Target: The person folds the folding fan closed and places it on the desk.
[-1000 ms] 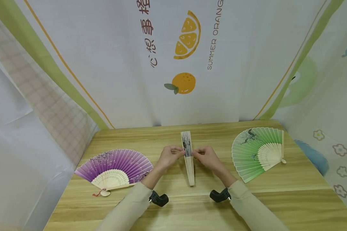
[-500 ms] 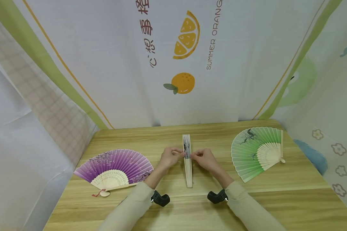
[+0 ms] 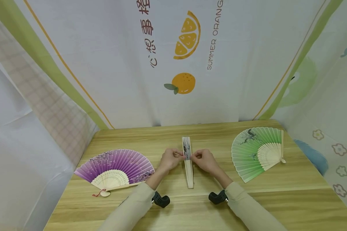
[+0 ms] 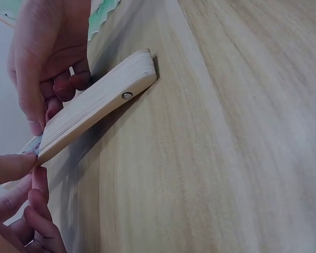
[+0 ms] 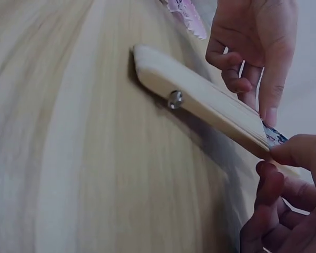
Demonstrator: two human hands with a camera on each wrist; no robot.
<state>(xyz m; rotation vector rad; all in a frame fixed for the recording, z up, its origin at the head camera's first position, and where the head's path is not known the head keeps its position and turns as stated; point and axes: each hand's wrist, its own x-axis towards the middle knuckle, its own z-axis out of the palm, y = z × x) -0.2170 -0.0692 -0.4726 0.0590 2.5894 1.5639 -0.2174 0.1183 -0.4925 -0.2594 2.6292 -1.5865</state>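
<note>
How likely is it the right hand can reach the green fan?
Probably yes: only tabletop lies between the right grip and the green fan, though that grip pinches the folded fan.

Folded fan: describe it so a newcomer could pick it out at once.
On the wooden table, look between the purple fan and the green fan. There the left hand and right hand pinch the folded fan from either side. Unlike both, which lie open, it is closed into a narrow pale strip.

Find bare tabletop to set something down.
Widest: right of right sleeve, nearer than the green fan. Smaller: between the black wrist devices. Crowded: around the folded fan, pinched by left hand and right hand, and between left forearm and purple fan.
</note>
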